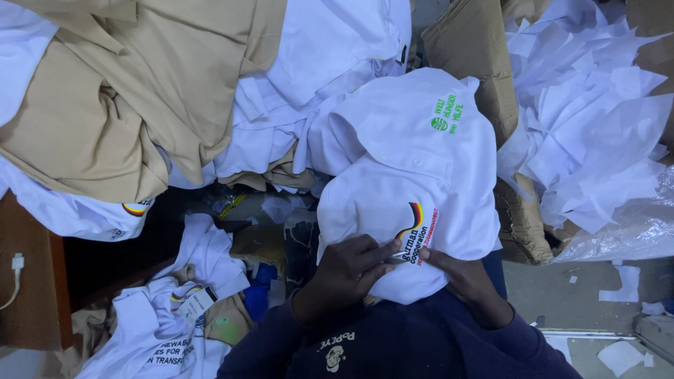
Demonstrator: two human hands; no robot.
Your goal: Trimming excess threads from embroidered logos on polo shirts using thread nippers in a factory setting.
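both hands on a white polo shirt (407, 175) draped over the person's lap, centre frame. left hand (347, 270) lies on the lower hem area, fingers bent, fingertips (386, 251) pressing at a striped printed logo (415, 231) near the bottom edge. right hand (463, 277) comes in from the other side, fingers touching the fabric just beside the same logo. looks like both pinch or pick at the print, but can't tell if either actually has cloth clamped; neither is clenched into a fist. a green printed mark (446, 114) sits on the shirt's upper part.

surroundings: no real work surface visible, just heaps. big tan garment pile (119, 84) upper left, overlapping more white shirts (309, 63) behind the held one. another white printed shirt (161, 330) crumpled low left, with a small hang tag (195, 303) on it. torn cardboard box (484, 77) stands right of the shirt, touching it, stuffed with loose white paper sheets (590, 119). clear plastic wrap (632, 224) spills out at far right. bare grey concrete floor (562, 288) lower right, scattered paper scraps on it. brown wooden furniture edge (31, 288) far left with a white cable plug (17, 263) lying on it. light is dim, cool.
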